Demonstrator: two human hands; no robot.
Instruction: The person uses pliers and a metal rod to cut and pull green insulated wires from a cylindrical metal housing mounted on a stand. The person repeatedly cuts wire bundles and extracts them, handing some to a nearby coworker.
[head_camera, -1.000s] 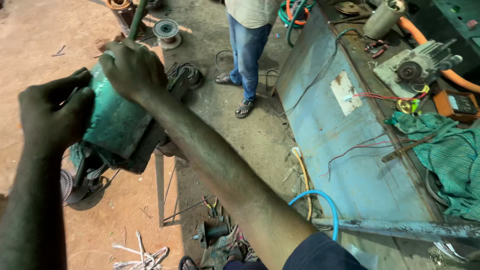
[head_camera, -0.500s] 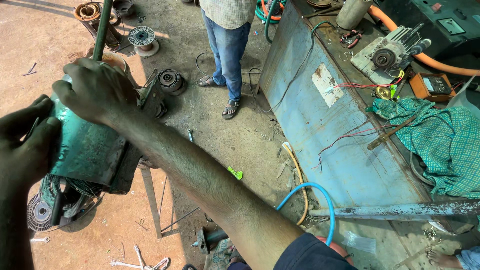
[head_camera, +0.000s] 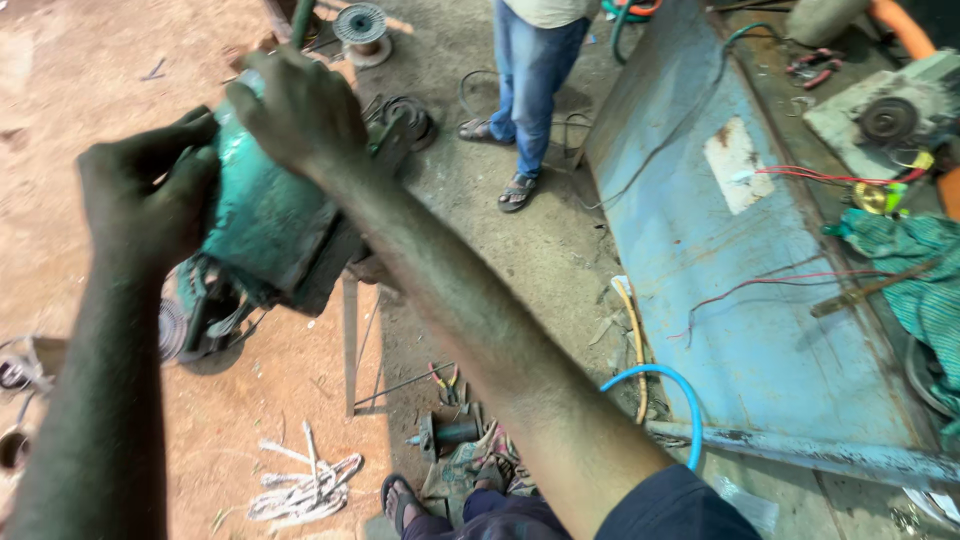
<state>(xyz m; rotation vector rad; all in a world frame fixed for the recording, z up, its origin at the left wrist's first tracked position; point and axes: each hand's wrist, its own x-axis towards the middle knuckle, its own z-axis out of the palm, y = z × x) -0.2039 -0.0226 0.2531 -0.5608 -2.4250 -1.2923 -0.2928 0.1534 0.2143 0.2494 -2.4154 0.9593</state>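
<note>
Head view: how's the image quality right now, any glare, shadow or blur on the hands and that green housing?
Head view: strong sun from above; the left hand and right hand are dark and underexposed against the bright reddish ground. The green motor housing has shiny highlights on top, while its underside is lost in shadow. Both hands show slight motion blur; the blue bench looks sharper.
</note>
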